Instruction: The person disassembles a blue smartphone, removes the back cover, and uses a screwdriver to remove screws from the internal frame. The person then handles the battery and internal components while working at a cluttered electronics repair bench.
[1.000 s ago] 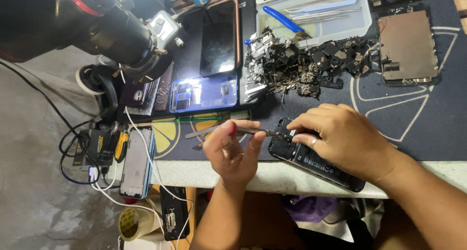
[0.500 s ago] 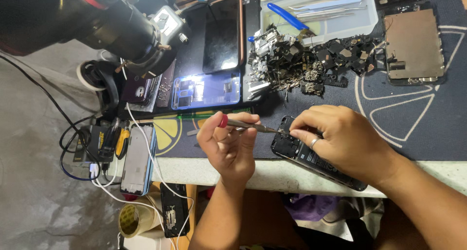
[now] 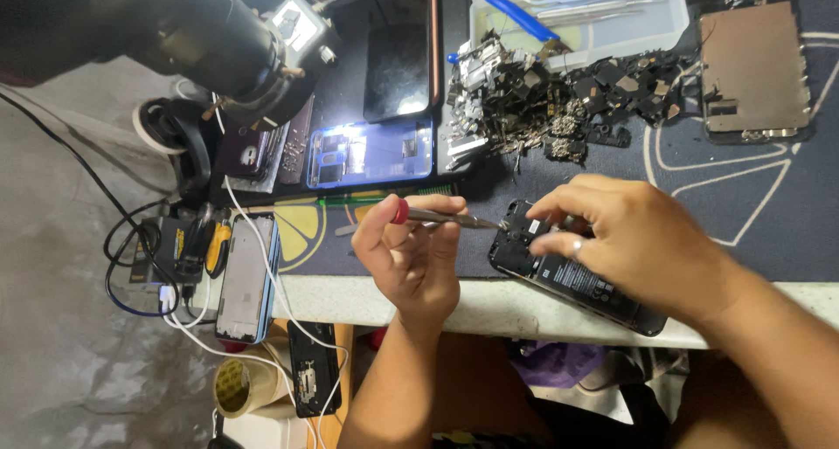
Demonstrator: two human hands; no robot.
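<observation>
My left hand (image 3: 411,252) grips a slim screwdriver (image 3: 446,216) with a red cap, its tip touching the upper corner of an opened black phone (image 3: 568,279). That phone lies back-side up across the near edge of the dark work mat (image 3: 769,213), its battery showing. My right hand (image 3: 638,239), a ring on one finger, rests over the phone and pins it down with fingers spread on its top end.
A heap of small black and metal phone parts (image 3: 542,104) lies behind the phone. A blue-framed phone body (image 3: 371,152), a dark screen panel (image 3: 400,47), a metal plate (image 3: 756,69), a clear tool tray (image 3: 577,12) and a microscope (image 3: 227,43) surround it. Cables (image 3: 149,257) hang left.
My left hand rose from lying flat near the mat edge, took up the screwdriver and brought its tip onto the phone's corner. My right hand stayed on the phone.
</observation>
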